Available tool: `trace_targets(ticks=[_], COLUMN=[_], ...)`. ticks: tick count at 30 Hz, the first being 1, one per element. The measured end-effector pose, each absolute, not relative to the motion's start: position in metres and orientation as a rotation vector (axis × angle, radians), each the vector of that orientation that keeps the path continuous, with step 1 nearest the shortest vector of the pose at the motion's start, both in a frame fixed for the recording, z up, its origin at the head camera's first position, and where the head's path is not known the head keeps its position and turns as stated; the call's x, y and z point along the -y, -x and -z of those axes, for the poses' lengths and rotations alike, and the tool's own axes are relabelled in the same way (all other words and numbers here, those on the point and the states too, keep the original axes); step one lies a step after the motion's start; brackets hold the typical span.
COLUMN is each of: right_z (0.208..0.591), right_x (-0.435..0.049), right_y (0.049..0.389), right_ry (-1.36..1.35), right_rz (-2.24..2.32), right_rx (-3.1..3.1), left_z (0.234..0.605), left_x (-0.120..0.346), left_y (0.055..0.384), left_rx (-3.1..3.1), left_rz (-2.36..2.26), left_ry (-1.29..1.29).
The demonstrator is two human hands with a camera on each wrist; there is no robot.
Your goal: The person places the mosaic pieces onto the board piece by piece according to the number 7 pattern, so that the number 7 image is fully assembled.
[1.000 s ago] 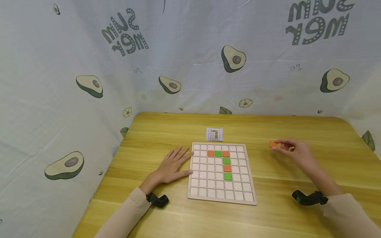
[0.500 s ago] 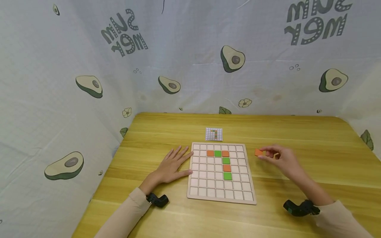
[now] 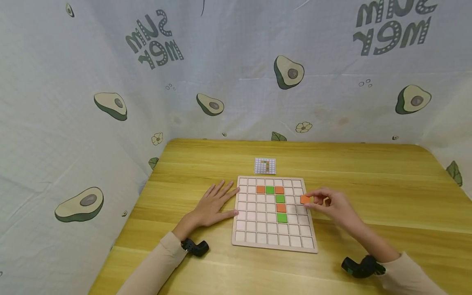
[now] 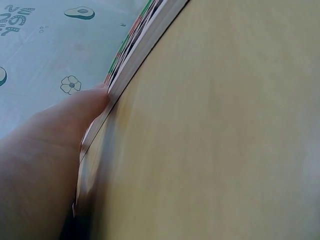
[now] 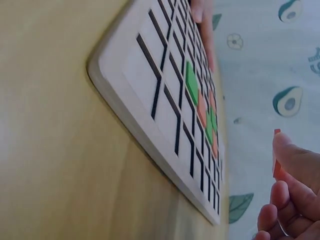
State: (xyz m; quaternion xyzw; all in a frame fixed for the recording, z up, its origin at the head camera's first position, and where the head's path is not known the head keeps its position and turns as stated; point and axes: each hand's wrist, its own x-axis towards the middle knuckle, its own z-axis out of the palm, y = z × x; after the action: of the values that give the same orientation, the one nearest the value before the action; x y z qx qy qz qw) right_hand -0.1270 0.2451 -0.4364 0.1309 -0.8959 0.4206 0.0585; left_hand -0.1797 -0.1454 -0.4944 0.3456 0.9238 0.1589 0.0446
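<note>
A pale wooden grid board (image 3: 258, 227) lies on the table, with orange and green square tiles set in a row and a column that meet at a corner. My right hand (image 3: 333, 207) pinches an orange tile (image 3: 305, 199) between thumb and fingertips, above the board's right edge. In the right wrist view that tile (image 5: 276, 155) shows edge-on, apart from the board. My left hand (image 3: 212, 208) lies spread on the table, its fingertips and thumb touching the board's left edge. The left wrist view shows its thumb against the board's side (image 4: 145, 52).
Just behind the board lies a small printed card (image 3: 264, 166) with a coloured grid pattern. The wooden table (image 3: 368, 172) extends to both sides. A white curtain (image 3: 236, 73) printed with avocados hangs behind and to the left.
My right hand has moved left and towards me, carrying the orange tile from right of the board to above its right edge. The left hand stays where it was.
</note>
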Motion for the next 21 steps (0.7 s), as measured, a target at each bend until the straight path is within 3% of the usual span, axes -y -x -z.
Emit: trace_targets(ticks=[21], right_z=[0.458], right_x=[-0.206], right_y=[0.106], right_ry=[-0.545], right_rz=[-1.672], right_rx=[2.715], left_z=[0.492], left_x=[0.145], left_y=[0.179], left_rx=[-2.812], left_rz=[-0.479], left_ry=[-1.057])
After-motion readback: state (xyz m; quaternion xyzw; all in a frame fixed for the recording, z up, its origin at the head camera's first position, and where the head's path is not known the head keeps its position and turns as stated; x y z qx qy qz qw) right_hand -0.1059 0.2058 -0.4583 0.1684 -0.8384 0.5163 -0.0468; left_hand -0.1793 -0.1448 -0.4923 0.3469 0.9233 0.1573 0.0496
